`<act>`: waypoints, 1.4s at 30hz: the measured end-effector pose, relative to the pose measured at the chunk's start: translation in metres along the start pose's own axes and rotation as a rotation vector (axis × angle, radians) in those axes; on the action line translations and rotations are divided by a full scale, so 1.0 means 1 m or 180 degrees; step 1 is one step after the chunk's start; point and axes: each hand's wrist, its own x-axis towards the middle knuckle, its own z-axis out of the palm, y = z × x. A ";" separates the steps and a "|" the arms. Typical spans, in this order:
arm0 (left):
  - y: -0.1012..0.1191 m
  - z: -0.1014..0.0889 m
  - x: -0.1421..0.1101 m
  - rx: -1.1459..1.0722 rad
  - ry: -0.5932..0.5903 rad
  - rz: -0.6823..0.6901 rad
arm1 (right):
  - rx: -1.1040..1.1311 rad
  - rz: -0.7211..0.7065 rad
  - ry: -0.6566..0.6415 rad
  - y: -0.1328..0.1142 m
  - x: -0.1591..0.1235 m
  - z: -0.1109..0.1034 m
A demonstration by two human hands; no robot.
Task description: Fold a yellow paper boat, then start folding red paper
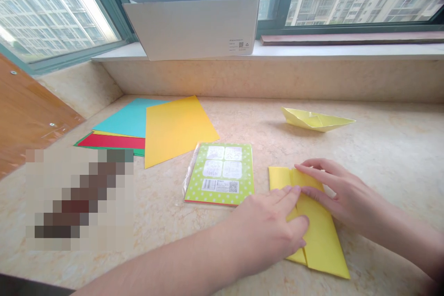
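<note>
A sheet of yellow paper [321, 236] lies folded on the counter, with two long side flaps meeting near a lengthwise middle line. My left hand [270, 222] rests on its left flap, fingers stretched toward the middle line and thumb bent low. From the other side, my right hand [328, 185] touches the upper part of the paper, its thumb and fingers apart, fingertips near the top of the fold line. Part of the left flap is hidden under my left hand. Beyond my hands sits a pale yellow paper boat [317, 119].
A green dotted packet [219, 173] in clear wrap lies left of the folded paper. Farther left are an orange-yellow sheet [176, 129] and several coloured sheets [128, 118]. A white box [194, 27] stands on the windowsill. A pixelated patch covers something at left.
</note>
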 end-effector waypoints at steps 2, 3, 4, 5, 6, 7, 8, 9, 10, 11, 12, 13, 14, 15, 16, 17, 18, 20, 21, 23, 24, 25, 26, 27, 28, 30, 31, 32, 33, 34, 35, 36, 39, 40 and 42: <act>0.000 0.000 0.000 -0.0021 0.0036 0.0069 | 0.0132 0.0125 0.0016 -0.001 0.003 -0.002; 0.001 0.000 0.000 -0.0029 0.0049 0.0124 | 0.0187 0.0213 0.0004 -0.001 0.004 -0.003; 0.001 0.000 0.000 -0.0033 0.0059 0.0187 | 0.0229 0.0315 -0.0010 -0.002 0.006 -0.004; 0.001 0.001 0.000 -0.0034 0.0058 0.0247 | 0.0260 0.0420 -0.0022 -0.002 0.007 -0.005; 0.001 0.001 0.000 -0.0033 0.0046 0.0306 | 0.0289 0.0520 -0.0044 -0.003 0.008 -0.006; 0.001 0.001 0.000 -0.0030 0.0033 0.0374 | 0.0324 0.0621 -0.0070 -0.004 0.010 -0.007; 0.001 0.000 0.000 -0.0029 0.0027 0.0432 | 0.0372 0.0728 -0.0102 -0.004 0.011 -0.008; 0.001 0.000 0.000 -0.0035 0.0030 0.0475 | 0.0424 0.0828 -0.0144 -0.005 0.013 -0.008; 0.002 0.000 0.000 -0.0047 0.0034 0.0504 | 0.0472 0.0912 -0.0198 -0.006 0.014 -0.008; 0.002 -0.001 0.000 -0.0067 0.0036 0.0523 | 0.0513 0.0974 -0.0254 -0.007 0.015 -0.008; 0.002 -0.001 0.000 -0.0090 0.0042 0.0535 | 0.0539 0.1017 -0.0300 -0.008 0.016 -0.009; 0.002 -0.002 0.000 -0.0112 0.0037 0.0547 | 0.0547 0.1037 -0.0337 -0.009 0.017 -0.009; 0.002 -0.003 0.000 -0.0135 0.0031 0.0554 | 0.0544 0.1039 -0.0368 -0.010 0.017 -0.010; 0.002 -0.003 0.000 -0.0157 0.0030 0.0553 | 0.0538 0.1035 -0.0392 -0.011 0.017 -0.011; 0.003 -0.004 0.001 -0.0181 0.0030 0.0546 | 0.0545 0.1032 -0.0418 -0.012 0.018 -0.012; 0.003 -0.005 0.001 -0.0211 0.0027 0.0540 | 0.0566 0.1031 -0.0450 -0.012 0.018 -0.013; 0.003 -0.006 0.001 -0.0245 0.0019 0.0531 | 0.0597 0.1035 -0.0489 -0.013 0.018 -0.015; 0.004 -0.008 0.001 -0.0314 -0.0015 0.0502 | 0.0639 0.1017 -0.0600 -0.013 0.018 -0.018; 0.004 -0.008 0.001 -0.0342 -0.0035 0.0490 | 0.0629 0.0983 -0.0652 -0.013 0.018 -0.019; 0.004 -0.008 0.000 -0.0371 -0.0055 0.0481 | 0.0554 0.0907 -0.0705 -0.012 0.017 -0.019; 0.004 -0.008 0.000 -0.0374 -0.0061 0.0481 | 0.0513 0.0880 -0.0708 -0.012 0.017 -0.019; 0.004 -0.008 0.000 -0.0377 -0.0063 0.0482 | 0.0483 0.0869 -0.0697 -0.011 0.017 -0.018; 0.004 -0.008 0.000 -0.0378 -0.0072 0.0478 | 0.0465 0.0879 -0.0683 -0.011 0.016 -0.017; 0.004 -0.007 0.000 -0.0382 -0.0087 0.0469 | 0.0452 0.0905 -0.0675 -0.012 0.016 -0.017; 0.004 -0.007 -0.001 -0.0388 -0.0105 0.0459 | 0.0440 0.0941 -0.0674 -0.012 0.016 -0.016; 0.004 -0.007 -0.001 -0.0406 -0.0124 0.0448 | 0.0416 0.1011 -0.0701 -0.013 0.015 -0.014; 0.004 -0.007 -0.001 -0.0416 -0.0128 0.0453 | 0.0397 0.1031 -0.0725 -0.014 0.015 -0.013; 0.004 -0.006 -0.001 -0.0424 -0.0130 0.0455 | 0.0369 0.1035 -0.0734 -0.015 0.014 -0.013; 0.004 -0.007 -0.001 -0.0432 -0.0135 0.0452 | 0.0332 0.1019 -0.0723 -0.015 0.014 -0.012; 0.004 -0.007 0.000 -0.0441 -0.0151 0.0444 | 0.0292 0.0987 -0.0692 -0.015 0.014 -0.012; 0.005 -0.008 0.000 -0.0457 -0.0177 0.0445 | 0.0253 0.0950 -0.0648 -0.016 0.014 -0.011; 0.005 -0.008 -0.001 -0.0484 -0.0211 0.0457 | 0.0222 0.0921 -0.0600 -0.016 0.014 -0.011; 0.007 -0.012 -0.001 -0.0610 -0.0322 0.0471 | 0.0221 0.0850 -0.0511 -0.017 0.014 -0.010; 0.008 -0.014 -0.001 -0.0652 -0.0345 0.0445 | 0.0230 0.0828 -0.0491 -0.018 0.014 -0.010; 0.009 -0.016 -0.001 -0.0714 -0.0364 0.0359 | 0.0227 0.0793 -0.0454 -0.020 0.014 -0.011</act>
